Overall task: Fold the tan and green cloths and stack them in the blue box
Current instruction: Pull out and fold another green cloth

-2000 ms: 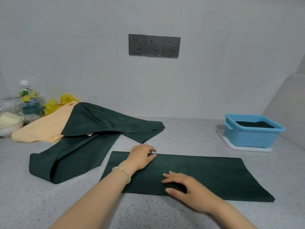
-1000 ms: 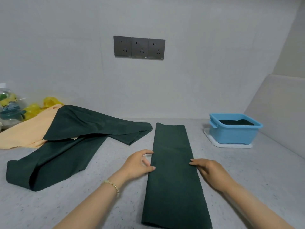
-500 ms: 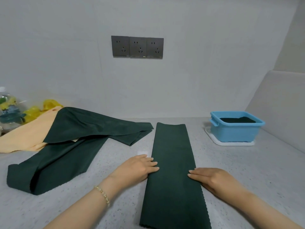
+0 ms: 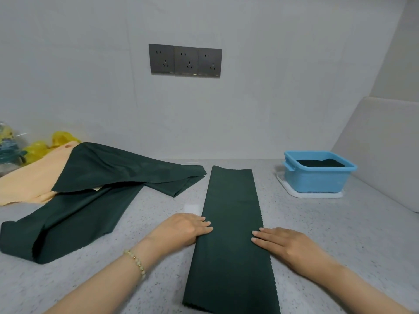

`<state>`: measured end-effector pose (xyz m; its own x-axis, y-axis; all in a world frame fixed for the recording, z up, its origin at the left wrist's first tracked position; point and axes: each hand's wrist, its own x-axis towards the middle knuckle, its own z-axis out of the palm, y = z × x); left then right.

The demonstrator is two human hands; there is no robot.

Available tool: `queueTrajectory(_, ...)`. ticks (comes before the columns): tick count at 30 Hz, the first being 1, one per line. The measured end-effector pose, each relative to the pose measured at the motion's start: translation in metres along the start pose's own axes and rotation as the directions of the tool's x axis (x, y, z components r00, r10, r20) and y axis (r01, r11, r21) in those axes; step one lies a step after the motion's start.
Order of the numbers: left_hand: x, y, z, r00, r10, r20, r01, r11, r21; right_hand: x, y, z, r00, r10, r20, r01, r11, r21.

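Status as I read it from the head view.

**Work piece:** A green strip [image 4: 231,223] lies flat on the desk [image 4: 340,234]. It is folded into a long, narrow band that runs from the near edge of the view toward the wall. Its right edge shows a zigzag cut.

**Left hand [image 4: 183,228]:** It rests palm down on the desk at the strip's left edge. The fingers are straight and together, with the tips touching the cloth. The grip is fully open and holds nothing. A beaded bracelet [image 4: 136,264] sits on this wrist.

**Right hand [image 4: 283,242]:** It rests palm down at the strip's right edge, roughly opposite the left hand. The fingers are straight, with the tips on the cloth. I read this grip as fully open too, with nothing held.

**Blue box [image 4: 317,180]:** It stands at the right rear of the desk on a white tray [image 4: 313,194], well apart from the strip. A folded dark green cloth [image 4: 319,163] lies inside it, below the rim.

**Remaining stock:** A loose green pile [image 4: 90,200] lies unfolded to the left of the strip, near it but not touching. I cannot tell how many pieces it contains. It partly covers a tan cloth [image 4: 27,184] at the far left.

**Background:** Three grey wall sockets [image 4: 185,60] sit above the desk. A yellow bag [image 4: 49,143] lies behind the tan cloth.
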<state>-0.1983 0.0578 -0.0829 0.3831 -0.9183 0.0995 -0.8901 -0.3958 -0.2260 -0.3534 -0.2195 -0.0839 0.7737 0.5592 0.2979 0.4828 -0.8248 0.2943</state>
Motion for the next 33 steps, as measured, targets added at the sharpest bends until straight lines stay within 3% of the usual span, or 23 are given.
queueTrajectory(7,-0.004,-0.002,0.001,0.999,0.034,0.040,-0.032,0.999,-0.037,0.009,0.001,-0.004,0.997,-0.076,0.019,0.077,0.996,-0.040)
queueTrajectory(10,-0.011,0.002,0.000,0.978,0.164,-0.130,-0.164,0.986,0.007,0.012,-0.003,-0.007,0.997,-0.067,0.038,0.068,0.997,-0.022)
queueTrajectory(15,-0.022,0.007,0.007,0.948,0.193,-0.253,-0.186,0.981,0.052,0.005,-0.013,-0.003,0.983,0.172,0.057,-0.181,0.944,0.275)
queueTrajectory(18,-0.024,0.009,-0.001,0.960,0.071,-0.269,-0.084,0.996,-0.036,0.003,-0.008,-0.001,0.909,0.359,0.211,-0.416,0.819,0.396)
queueTrajectory(20,-0.021,0.010,-0.007,0.978,-0.103,-0.181,0.060,0.972,-0.226,0.014,-0.007,-0.002,0.855,0.466,0.228,-0.516,0.714,0.474)
queueTrajectory(21,-0.018,0.011,-0.008,0.972,-0.206,-0.110,0.152,0.916,-0.372,0.021,-0.007,-0.001,0.820,0.532,0.210,-0.554,0.646,0.525)
queueTrajectory(23,-0.010,0.009,-0.009,0.915,-0.404,-0.015,0.299,0.699,-0.650,0.041,-0.004,0.002,0.708,0.686,0.167,-0.617,0.486,0.619)
queueTrajectory(26,0.007,0.003,-0.008,0.809,-0.576,0.114,0.409,0.413,-0.814,0.067,0.007,0.017,0.535,0.812,0.235,-0.724,0.297,0.622)
queueTrajectory(30,0.021,0.003,0.006,0.719,-0.658,0.225,0.516,0.288,-0.807,0.079,0.014,0.037,0.382,0.896,0.227,-0.799,0.196,0.569)
queueTrajectory(33,0.024,0.006,0.012,0.672,-0.703,0.233,0.568,0.287,-0.771,0.080,0.011,0.039,0.374,0.911,0.175,-0.809,0.228,0.541)
